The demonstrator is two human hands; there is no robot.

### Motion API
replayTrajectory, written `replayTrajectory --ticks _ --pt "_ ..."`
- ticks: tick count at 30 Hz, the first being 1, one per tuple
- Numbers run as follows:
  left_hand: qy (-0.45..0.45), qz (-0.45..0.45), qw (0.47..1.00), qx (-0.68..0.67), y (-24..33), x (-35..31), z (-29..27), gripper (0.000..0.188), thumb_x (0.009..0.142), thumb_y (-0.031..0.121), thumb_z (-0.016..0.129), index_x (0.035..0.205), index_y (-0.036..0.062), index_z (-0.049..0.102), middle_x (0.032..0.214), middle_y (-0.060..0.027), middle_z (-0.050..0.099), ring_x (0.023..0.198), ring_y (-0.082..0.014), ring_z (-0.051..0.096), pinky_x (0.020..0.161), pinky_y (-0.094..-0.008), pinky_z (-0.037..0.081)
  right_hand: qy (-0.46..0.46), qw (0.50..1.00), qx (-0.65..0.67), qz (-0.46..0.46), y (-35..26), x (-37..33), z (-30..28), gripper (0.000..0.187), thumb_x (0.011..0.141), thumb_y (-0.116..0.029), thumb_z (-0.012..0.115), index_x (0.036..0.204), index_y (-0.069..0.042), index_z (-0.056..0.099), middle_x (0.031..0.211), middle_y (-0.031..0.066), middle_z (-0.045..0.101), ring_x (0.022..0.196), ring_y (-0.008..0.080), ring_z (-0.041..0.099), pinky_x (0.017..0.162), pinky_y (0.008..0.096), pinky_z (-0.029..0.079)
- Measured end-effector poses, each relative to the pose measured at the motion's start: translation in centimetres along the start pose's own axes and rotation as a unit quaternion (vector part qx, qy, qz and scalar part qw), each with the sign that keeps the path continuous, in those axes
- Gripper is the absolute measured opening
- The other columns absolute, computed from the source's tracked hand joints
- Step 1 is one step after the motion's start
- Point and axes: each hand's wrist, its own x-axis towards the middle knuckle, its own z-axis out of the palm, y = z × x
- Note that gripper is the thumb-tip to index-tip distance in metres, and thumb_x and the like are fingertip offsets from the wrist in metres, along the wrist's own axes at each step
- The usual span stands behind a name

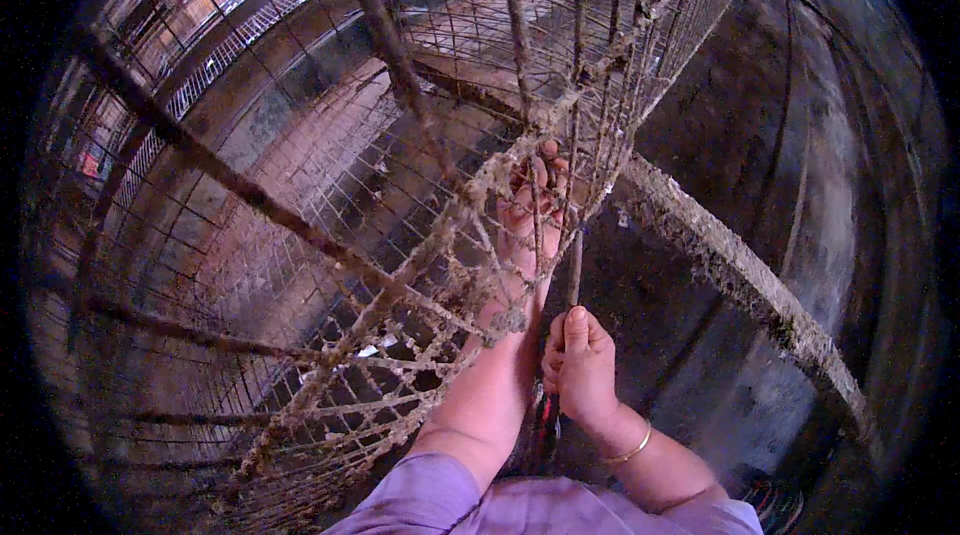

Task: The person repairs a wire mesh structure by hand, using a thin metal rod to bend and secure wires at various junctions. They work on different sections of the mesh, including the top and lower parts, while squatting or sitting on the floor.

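A crusted, rusty wire cage mesh (400, 265) fills the middle and left of the view. My left hand (528, 210) reaches up against the cage's front edge, its fingers curled around the dirty wires. Below it, my right hand (580, 365), with a gold bangle on the wrist, is closed around the lower end of a thin dark rod (575, 270). The rod stands nearly upright and its top meets the mesh beside my left hand. Purple sleeves cover both upper arms at the bottom edge.
Thick caked bars (230, 180) slant across the cage front. A crusted concrete ledge (745, 280) runs down to the right, with a dark wet channel (790, 165) beyond it. More rows of wire cages (240, 5) stretch off at the upper left.
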Motion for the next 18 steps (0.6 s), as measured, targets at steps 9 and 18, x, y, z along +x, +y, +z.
replayTrajectory --ticks 9,18 --pt "0.084 -0.035 0.995 0.05 -1.4 0.3 0.4 0.033 0.086 0.03 0.062 0.113 0.0119 0.056 0.099 0.0004 0.061 0.081 -0.0093 0.057 0.06 -0.0249 0.045 -0.109 0.954 0.148 0.239 -5.1 0.2 -2.5 0.044 0.095 -0.052 0.031 0.071 -0.015 0.035 0.054 -0.0045 0.025 0.043 0.0086 0.019 0.038 0.0242 0.018" --pt "0.033 -0.076 0.995 -0.061 -0.3 -1.1 -0.5 0.037 0.091 0.021 0.055 0.125 0.0092 0.048 0.114 0.0012 0.058 0.083 -0.0046 0.056 0.064 -0.0201 0.043 -0.009 0.967 -0.093 0.239 -9.7 -0.1 -2.1 0.042 0.096 -0.049 0.031 0.073 -0.015 0.036 0.053 -0.0036 0.026 0.04 0.0073 0.022 0.034 0.0234 0.017"
